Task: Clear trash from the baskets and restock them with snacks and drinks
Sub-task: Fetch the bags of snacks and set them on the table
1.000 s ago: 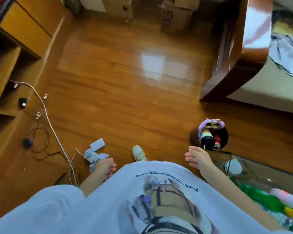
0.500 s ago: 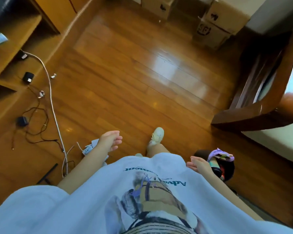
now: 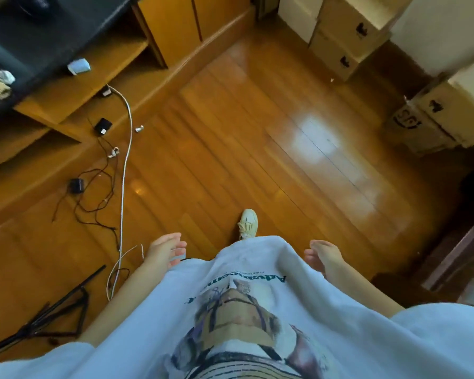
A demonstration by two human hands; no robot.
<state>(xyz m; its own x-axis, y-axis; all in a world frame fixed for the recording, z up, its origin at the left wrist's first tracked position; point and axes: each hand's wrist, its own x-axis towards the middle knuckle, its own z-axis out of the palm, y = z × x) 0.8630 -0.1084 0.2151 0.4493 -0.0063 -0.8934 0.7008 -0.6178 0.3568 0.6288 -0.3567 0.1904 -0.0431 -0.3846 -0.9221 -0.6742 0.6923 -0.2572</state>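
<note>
Over bare wooden floor (image 3: pixel 230 138), both empty hands, left hand (image 3: pixel 163 250) and right hand (image 3: pixel 323 255), hang relaxed, the trash basket now gone from view, suggesting restocking comes next.

floor (image 3: pixel 230 138): glossy wood | on it: cables (image 3: pixel 123 170) (tangled), cardboard boxes (image 3: pixel 427 119), tripod (image 3: pixel 52 318)
</note>
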